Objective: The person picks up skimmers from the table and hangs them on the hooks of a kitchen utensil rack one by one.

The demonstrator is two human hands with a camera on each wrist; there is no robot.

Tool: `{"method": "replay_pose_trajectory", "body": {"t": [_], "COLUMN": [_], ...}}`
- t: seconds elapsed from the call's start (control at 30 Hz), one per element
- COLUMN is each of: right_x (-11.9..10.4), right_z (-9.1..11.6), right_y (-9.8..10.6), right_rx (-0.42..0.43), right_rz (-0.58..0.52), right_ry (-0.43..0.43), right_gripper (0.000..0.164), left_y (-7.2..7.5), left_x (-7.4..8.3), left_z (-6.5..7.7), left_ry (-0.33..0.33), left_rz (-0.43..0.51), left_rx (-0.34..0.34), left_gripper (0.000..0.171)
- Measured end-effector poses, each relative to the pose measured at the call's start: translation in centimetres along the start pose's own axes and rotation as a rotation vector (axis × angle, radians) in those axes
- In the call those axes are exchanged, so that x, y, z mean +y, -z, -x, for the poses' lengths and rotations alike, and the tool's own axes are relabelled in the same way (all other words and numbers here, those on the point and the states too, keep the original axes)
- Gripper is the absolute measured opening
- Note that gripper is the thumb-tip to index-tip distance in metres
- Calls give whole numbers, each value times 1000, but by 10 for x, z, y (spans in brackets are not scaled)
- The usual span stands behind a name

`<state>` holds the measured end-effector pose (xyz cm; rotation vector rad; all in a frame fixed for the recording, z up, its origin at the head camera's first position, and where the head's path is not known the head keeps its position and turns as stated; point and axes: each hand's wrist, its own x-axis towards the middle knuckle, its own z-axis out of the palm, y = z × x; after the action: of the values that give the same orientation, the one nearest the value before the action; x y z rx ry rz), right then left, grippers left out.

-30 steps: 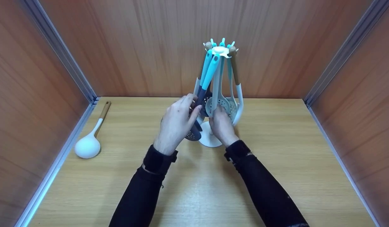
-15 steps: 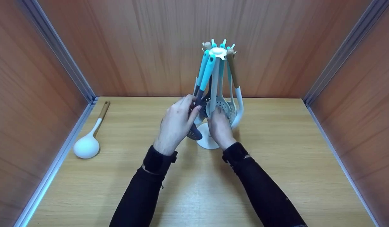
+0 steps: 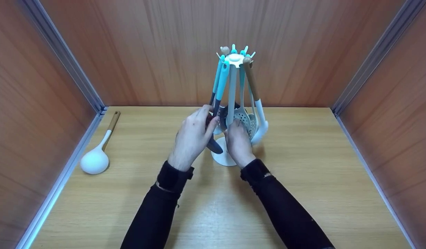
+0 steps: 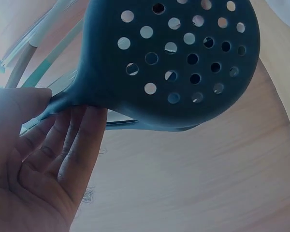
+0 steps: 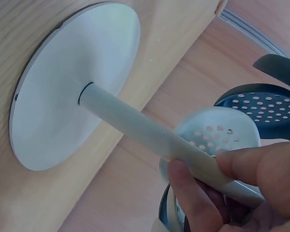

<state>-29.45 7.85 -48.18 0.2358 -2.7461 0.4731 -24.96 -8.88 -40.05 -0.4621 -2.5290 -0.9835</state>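
Observation:
A white utensil stand [image 3: 234,59] with a round base [image 5: 63,96] carries several hanging kitchen tools. My right hand [image 3: 239,142] grips its pole [image 5: 130,118] low down, thumb on one side and fingers on the other. At the stand's left, my left hand [image 3: 192,133] pinches the neck of a dark skimmer [image 4: 174,58] with a turquoise handle [image 3: 222,79]. Its perforated head points down toward me, below the hand. Another dark tool partly shows behind it in the left wrist view. A pale skimmer [image 5: 217,128] hangs just beyond the right fingers.
A white ladle [image 3: 94,161] with a wooden handle lies on the table at the left. Another white tool with a brown handle [image 3: 251,79] hangs at the stand's right. Wooden panels [image 3: 164,52] enclose the table at the back and both sides.
The stand has shifted left and slightly toward me, and its hanging tools have swung. My right hand has moved left with the pole. The left hand has stayed nearly in place.

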Motion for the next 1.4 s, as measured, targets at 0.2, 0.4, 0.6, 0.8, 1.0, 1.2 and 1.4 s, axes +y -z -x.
{"method": "replay_pose_trajectory", "body": {"t": [0.2, 0.4, 0.6, 0.8, 1.0, 1.2, 1.4], "right_x": [4, 6, 4, 2, 2, -1, -4], "right_z": [-3, -6, -4, -1, 4, 15, 24], "right_y": [6, 16, 25, 29, 37, 40, 45], "right_rx": [-72, -167, -239, -260, -284, -209, -234], "right_rz": [-225, -343, -379, -397, -450, -419, -425], "right_ry": [-30, -60, -100, -101, -91, -27, -33], "right_gripper": [39, 41, 39, 35, 48, 58, 72], "left_y": [-1, -1, -2, -1, -1, -2, -2], "left_x": [-4, -9, -12, -12, -15, -17, -20], "left_z": [0, -1, -1, -1, 1, 5, 7], "left_ry": [-5, -7, -4, 6, -1, -39, -45], "left_rz": [23, 38, 36, 27, 4, -18, -32], "left_rx": [3, 8, -10, -25, -33, -18, -14], "left_gripper": [29, 28, 29, 28, 28, 26, 27]}}
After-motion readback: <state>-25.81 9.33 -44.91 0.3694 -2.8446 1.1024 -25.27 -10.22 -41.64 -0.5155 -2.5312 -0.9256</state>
